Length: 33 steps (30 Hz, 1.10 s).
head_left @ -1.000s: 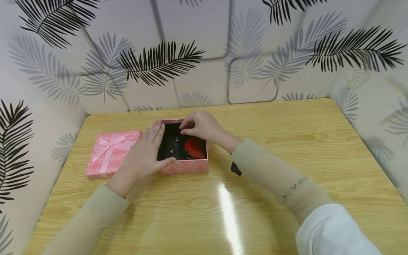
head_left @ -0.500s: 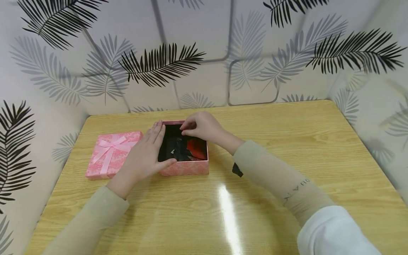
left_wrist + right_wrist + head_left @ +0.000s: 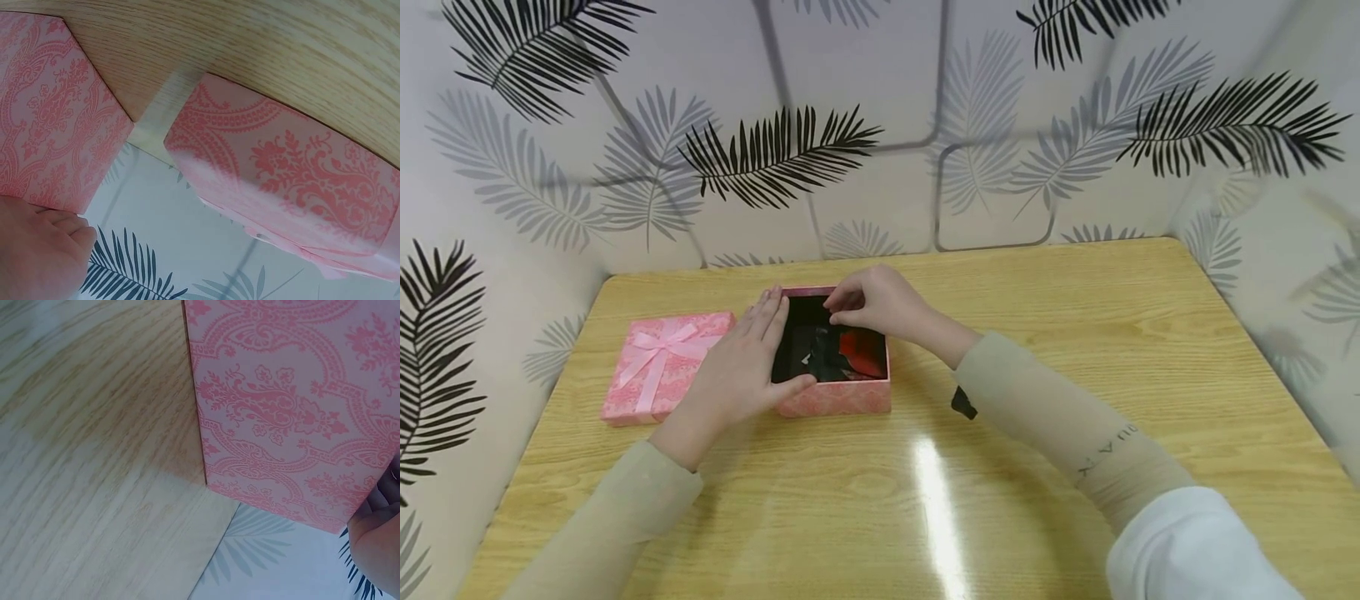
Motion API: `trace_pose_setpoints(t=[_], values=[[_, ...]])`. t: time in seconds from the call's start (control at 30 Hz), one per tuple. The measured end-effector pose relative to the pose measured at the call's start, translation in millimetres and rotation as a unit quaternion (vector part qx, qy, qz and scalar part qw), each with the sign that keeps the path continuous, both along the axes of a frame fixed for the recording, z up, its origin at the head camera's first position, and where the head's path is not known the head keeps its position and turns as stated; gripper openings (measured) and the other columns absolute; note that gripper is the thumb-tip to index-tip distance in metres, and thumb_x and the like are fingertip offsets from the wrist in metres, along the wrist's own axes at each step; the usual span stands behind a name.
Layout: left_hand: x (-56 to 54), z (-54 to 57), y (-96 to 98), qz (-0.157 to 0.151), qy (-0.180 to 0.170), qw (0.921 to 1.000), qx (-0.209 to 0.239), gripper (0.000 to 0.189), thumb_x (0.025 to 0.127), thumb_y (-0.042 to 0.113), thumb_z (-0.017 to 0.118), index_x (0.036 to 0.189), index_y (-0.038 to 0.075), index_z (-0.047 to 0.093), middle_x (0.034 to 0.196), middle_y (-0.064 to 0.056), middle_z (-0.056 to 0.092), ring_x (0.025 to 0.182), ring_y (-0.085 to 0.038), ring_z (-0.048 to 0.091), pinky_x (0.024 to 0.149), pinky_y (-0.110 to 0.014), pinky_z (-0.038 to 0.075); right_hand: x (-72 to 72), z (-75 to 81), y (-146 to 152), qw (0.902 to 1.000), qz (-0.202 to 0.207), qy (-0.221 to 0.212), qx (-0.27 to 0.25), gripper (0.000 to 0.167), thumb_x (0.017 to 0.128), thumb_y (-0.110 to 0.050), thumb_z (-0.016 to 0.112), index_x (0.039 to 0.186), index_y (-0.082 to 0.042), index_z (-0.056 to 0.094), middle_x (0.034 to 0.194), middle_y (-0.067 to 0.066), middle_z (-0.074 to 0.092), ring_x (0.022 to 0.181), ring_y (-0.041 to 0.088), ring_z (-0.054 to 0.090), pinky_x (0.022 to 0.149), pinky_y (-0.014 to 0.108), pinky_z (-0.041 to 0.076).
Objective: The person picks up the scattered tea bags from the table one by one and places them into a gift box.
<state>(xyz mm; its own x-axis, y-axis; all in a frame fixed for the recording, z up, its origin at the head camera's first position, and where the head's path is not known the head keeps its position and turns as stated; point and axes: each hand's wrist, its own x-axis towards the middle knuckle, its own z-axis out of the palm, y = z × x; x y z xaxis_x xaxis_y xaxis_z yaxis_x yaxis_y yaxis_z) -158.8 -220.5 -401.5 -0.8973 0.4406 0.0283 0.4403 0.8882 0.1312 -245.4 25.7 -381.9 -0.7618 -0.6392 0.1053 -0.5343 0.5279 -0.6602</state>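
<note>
A pink patterned gift box [image 3: 835, 402] stands without its lid near the table's back edge. Inside its dark interior lie a red object [image 3: 862, 354] and a crumpled-looking black piece [image 3: 826, 357], too dim to name. My left hand [image 3: 733, 367] rests on the box's left side, fingers extended along the rim and thumb at the front corner. Above the opening, my right hand [image 3: 883, 307] has curled fingers, with thumb and index tips close together; whether something dark is pinched there is hidden. The right wrist view shows the right hand [image 3: 380, 547] beside the box wall [image 3: 281, 412].
The box's lid [image 3: 632, 400], topped with a pink ribbon bow [image 3: 672, 342], lies left of the box behind my left wrist. A small black object [image 3: 963, 404] shows under my right sleeve. A leaf-patterned wall [image 3: 865, 200] borders the wooden table [image 3: 820, 517].
The black piece inside the box has shifted slightly, and less of the red object shows than a second ago. Both hands stay nearly in place; the view has tilted a little.
</note>
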Motion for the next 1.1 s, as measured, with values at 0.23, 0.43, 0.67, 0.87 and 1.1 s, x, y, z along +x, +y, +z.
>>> trace_pose_setpoints(t=[0.23, 0.43, 0.67, 0.87, 1.1], values=[[0.0, 0.5, 0.9, 0.002, -0.004, 1.0, -0.005, 0.111, 0.097, 0.07, 0.059, 0.168, -0.004, 0.016, 0.178, -0.021, 0.013, 0.166, -0.038, 0.017, 0.133, -0.054, 0.024, 3.4, 3.8, 8, 0.9999, -0.001, -0.006, -0.013, 0.022, 0.096, -0.015, 0.08, 0.116, -0.004, 0.081, 0.112, 0.009, 0.082, 0.098, 0.022, 0.079, 0.09, 0.033, 0.064], [-1.9, -0.4, -0.3, 0.005, -0.004, 0.9999, -0.009, 0.111, 0.097, 0.071, 0.058, 0.168, -0.003, 0.015, 0.178, -0.02, 0.012, 0.166, -0.037, 0.016, 0.134, -0.054, 0.023, 5.7, 6.2, 18, 0.9995, -0.001, -0.012, -0.029, 0.023, 0.096, -0.014, 0.08, 0.117, -0.004, 0.081, 0.113, 0.009, 0.082, 0.097, 0.022, 0.079, 0.09, 0.033, 0.064], [-3.0, -0.1, -1.3, 0.006, -0.004, 1.0, -0.006, 0.111, 0.096, 0.071, 0.058, 0.168, -0.002, 0.017, 0.179, -0.019, 0.012, 0.167, -0.037, 0.015, 0.134, -0.054, 0.022, 9.2, 10.4, 34, 0.999, 0.004, -0.011, -0.043, 0.022, 0.095, -0.014, 0.082, 0.115, -0.004, 0.081, 0.111, 0.01, 0.082, 0.096, 0.022, 0.078, 0.092, 0.035, 0.064], [-1.9, -0.2, -2.8, 0.003, 0.003, 0.9999, -0.009, 0.11, 0.096, 0.07, 0.059, 0.168, -0.002, 0.018, 0.179, -0.019, 0.013, 0.167, -0.037, 0.015, 0.134, -0.054, 0.022, 12.8, 13.7, 55, 0.9985, 0.004, -0.016, -0.051, 0.024, 0.094, -0.012, 0.082, 0.115, -0.002, 0.08, 0.112, 0.014, 0.081, 0.099, 0.026, 0.078, 0.095, 0.042, 0.064], [0.1, 2.4, -4.5, -0.007, 0.011, 0.9998, -0.016, 0.109, 0.096, 0.067, 0.061, 0.168, -0.003, 0.018, 0.178, -0.02, 0.014, 0.166, -0.038, 0.015, 0.134, -0.054, 0.022, 17.5, 18.3, 86, 0.9986, -0.019, -0.004, -0.049, 0.026, 0.092, -0.012, 0.083, 0.116, -0.001, 0.079, 0.113, 0.015, 0.08, 0.102, 0.03, 0.077, 0.096, 0.048, 0.063]])
